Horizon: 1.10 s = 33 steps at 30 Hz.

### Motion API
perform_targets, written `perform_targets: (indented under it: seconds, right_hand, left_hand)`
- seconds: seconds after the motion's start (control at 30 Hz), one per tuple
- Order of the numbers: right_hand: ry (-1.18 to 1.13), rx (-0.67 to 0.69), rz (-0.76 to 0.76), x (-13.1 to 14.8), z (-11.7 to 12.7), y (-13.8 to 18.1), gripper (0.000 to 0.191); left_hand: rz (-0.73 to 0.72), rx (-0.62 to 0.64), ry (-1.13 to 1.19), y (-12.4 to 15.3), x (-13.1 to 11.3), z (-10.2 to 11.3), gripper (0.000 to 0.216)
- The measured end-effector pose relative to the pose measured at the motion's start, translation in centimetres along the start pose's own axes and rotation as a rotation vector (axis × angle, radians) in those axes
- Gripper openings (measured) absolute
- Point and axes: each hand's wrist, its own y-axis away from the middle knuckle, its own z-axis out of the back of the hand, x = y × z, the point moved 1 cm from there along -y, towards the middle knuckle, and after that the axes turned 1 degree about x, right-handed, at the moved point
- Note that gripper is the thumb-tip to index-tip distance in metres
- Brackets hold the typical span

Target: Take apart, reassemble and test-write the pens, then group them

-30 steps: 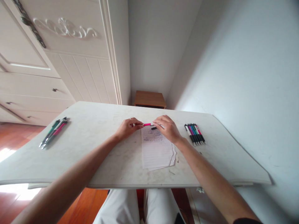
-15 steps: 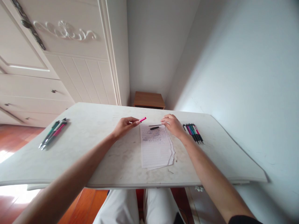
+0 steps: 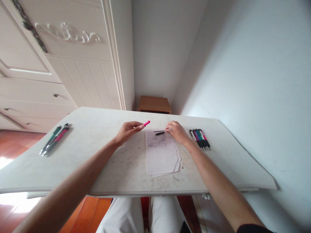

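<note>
My left hand (image 3: 128,130) pinches a pink pen barrel (image 3: 146,123), lifted a little above the white table (image 3: 102,155), its end pointing up and right. My right hand (image 3: 176,131) rests at the top right corner of a lined paper sheet (image 3: 161,153); its fingers are curled at the end of a thin pen refill (image 3: 159,131) lying there. A small black pen piece (image 3: 160,133) lies on the paper's scribbled top, between my hands.
A row of several pens (image 3: 200,139) lies right of my right hand. A few more pens (image 3: 54,138) lie at the table's left side. A wooden stand (image 3: 155,104) sits beyond the far edge, a white wardrobe (image 3: 60,58) to the left, a wall to the right.
My hands, together on the pink pen a second ago, have drawn apart. The left one carried the pink barrel up and left; the thin refill and black piece now lie on the paper.
</note>
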Motion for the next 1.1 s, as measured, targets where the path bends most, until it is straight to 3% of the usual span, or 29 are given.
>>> perform_targets:
  seconds: [0.33, 0.53, 1.1]
  right_hand:
    - [0.085, 0.023, 0.036, 0.4, -0.6, -0.3, 0.007]
    - [0.067, 0.025, 0.058, 0.5, 0.1, -0.2, 0.008]
    - [0.373, 0.193, 0.142, 2.6, 0.9, -1.0, 0.016]
  left_hand:
    - [-0.062, -0.105, -0.330, -0.6, 1.2, 0.3, 0.036]
    - [-0.138, -0.067, -0.498, -0.6, 1.6, 0.6, 0.027]
    - [-0.194, -0.063, -0.583, -0.6, 2.1, 1.0, 0.028]
